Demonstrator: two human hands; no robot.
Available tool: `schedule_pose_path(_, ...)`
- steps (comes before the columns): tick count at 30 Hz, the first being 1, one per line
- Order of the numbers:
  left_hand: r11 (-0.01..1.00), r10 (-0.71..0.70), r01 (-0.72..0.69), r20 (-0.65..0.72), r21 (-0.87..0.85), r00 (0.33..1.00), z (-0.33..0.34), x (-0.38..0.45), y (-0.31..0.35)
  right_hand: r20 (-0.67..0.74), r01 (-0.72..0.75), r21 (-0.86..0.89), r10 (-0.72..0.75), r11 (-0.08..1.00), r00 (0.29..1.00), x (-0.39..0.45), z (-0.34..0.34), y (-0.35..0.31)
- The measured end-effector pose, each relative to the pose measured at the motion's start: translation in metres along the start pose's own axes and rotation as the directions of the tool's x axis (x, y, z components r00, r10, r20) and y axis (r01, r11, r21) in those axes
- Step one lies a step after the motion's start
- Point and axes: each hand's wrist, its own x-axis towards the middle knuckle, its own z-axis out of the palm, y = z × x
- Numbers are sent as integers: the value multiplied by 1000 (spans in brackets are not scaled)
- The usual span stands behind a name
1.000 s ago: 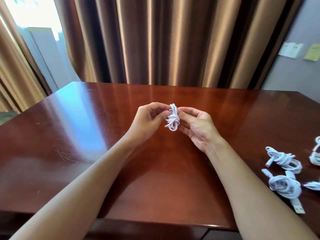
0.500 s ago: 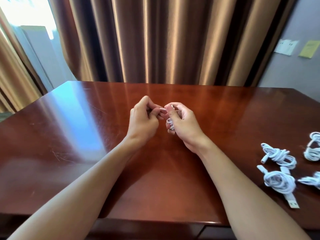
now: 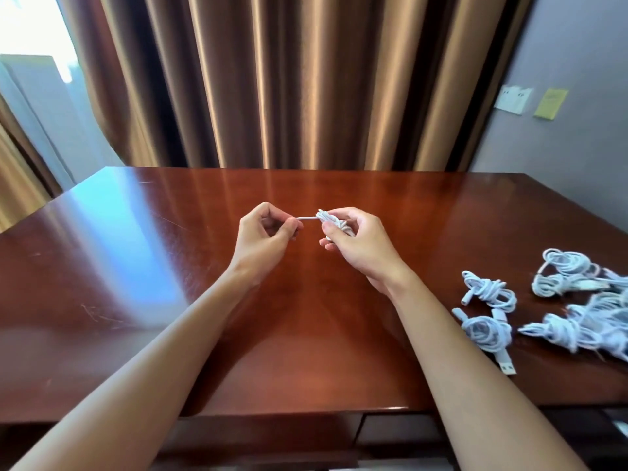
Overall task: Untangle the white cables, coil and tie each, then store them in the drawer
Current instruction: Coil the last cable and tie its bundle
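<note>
The coiled white cable [image 3: 334, 224] sits bunched in the right hand [image 3: 356, 246], held above the middle of the worktop [image 3: 136, 266], fingers curled round it. Its free end [image 3: 306, 218] sticks out level toward the left, where the left hand [image 3: 263, 239] pinches it. This looks like the tying step; next the end likely needs a firm pull to cinch. Finished bundles [image 3: 557, 300] lie at the right.

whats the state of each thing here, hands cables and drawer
left hand: pinches the cable's free end
right hand: grips the coil
small white cable coil: held above table, end pulled out leftward
white coiled cable bundles: lying on the glossy wooden table, right side
drawer: front closed
</note>
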Motion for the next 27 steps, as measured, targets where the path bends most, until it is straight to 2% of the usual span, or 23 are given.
schedule_pose_path(5, 999, 16, -19, 97, 29, 995, 14, -17, 12, -43, 46, -203, -56, 978, 998, -23, -24, -8)
schedule_pose_path(9, 983, 7, -42, 193, 178, 981, 9, -34, 16, 96, 69, -377, -35, 924, 995, -41, -32, -10)
schedule_pose_path(13, 942, 14, -90, 232, 322, 973, -10, -51, 25, 222, 60, -399, 33, 915, 974, -56, -25, -11)
schedule_pose_path(18, 890, 24, -135, 251, 436, 968, -33, -76, 40, 321, 60, -290, 38, 955, 946, -77, -14, -16)
schedule_pose_path(21, 858, 47, -145, 206, 494, 978, -44, -93, 42, 351, 5, -123, 39, 992, 936, -90, -9, -23)
schedule_pose_path(24, 894, 20, -78, 133, 442, 991, -48, -109, 44, 338, -88, 110, 46, 990, 940, -102, -2, -31)
schedule_pose_path(27, 931, 31, -60, 85, 361, 996, -45, -119, 49, 292, -97, 203, 35, 974, 956, -109, 7, -37)
